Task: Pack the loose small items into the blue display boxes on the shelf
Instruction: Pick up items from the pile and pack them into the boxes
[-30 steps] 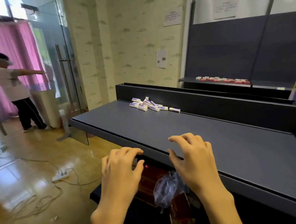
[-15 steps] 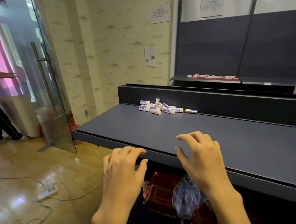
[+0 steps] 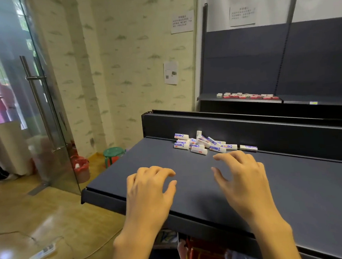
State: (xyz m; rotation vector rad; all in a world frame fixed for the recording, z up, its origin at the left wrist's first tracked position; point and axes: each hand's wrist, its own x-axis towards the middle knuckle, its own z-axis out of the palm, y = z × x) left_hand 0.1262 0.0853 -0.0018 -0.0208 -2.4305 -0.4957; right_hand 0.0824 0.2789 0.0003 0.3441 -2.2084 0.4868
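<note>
Far left there was a glass door [image 3: 43, 117] with a long metal handle, standing just off the shelf's left end. On the wood floor a power strip [image 3: 41, 254] lay near the bottom corner with its cord trailing off, and a red bucket [image 3: 81, 168] and a green stool [image 3: 113, 156] sat close by the left edge of the shelf [image 3: 310, 191]. The shelf's dark top ran wide and bare from its front lip back to a raised rear wall.

The left hand [image 3: 148, 192] hung just past the front edge, palm down, fingers loosely curled and holding nothing. The right hand [image 3: 243, 183] was a bit further in, fingers spread and bent like a claw, also gripping nothing.

The loose erasers [image 3: 205, 144] sat in a messy pile at the back against the rear wall, just beyond the right fingertips and not touching them. Couldn't spot any blue boxes.
</note>
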